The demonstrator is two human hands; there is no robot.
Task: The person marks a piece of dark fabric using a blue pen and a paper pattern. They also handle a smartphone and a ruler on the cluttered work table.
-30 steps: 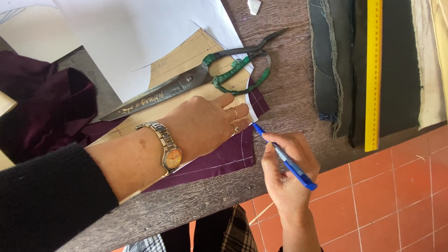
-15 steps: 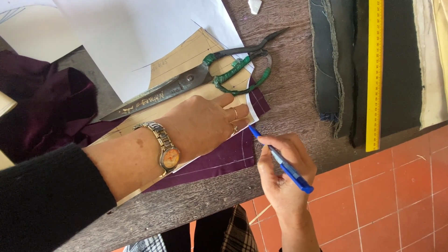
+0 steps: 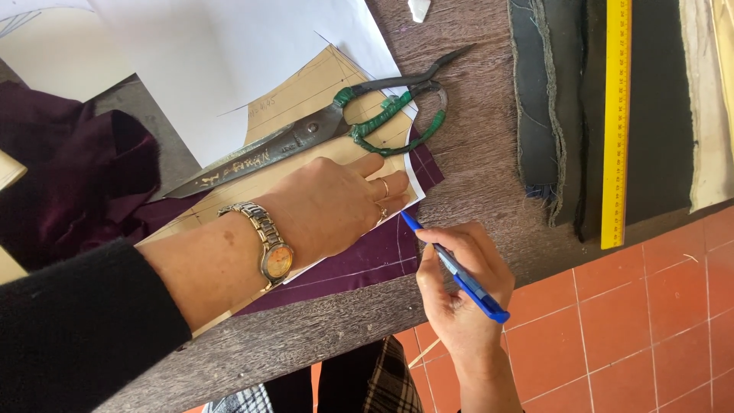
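The tan paper pattern piece (image 3: pixel 306 130) lies flat on a strip of dark purple fabric (image 3: pixel 359 260) near the front edge of the weathered grey wooden table (image 3: pixel 474 153). The left hand (image 3: pixel 329 203), flat and open with fingers spread, presses the pattern down. The right hand (image 3: pixel 459 287) pinches a blue ballpoint pen (image 3: pixel 455 269) whose tip touches the fabric just at the pattern's lower right corner. Faint pale lines already show on the purple cloth along the pattern's lower edge, so tracing looks partly done; the sides under the left hand and the scissors cannot be judged.

1 pair of large steel scissors with green-wrapped handles (image 3: pixel 321 134) rests across the pattern. Room is tight: the table edge runs just below the cloth, with orange floor tiles (image 3: pixel 650 306) beyond. To the right lie folded dark grey cloth (image 3: pixel 550 99) and a yellow ruler (image 3: pixel 615 122), well apart.
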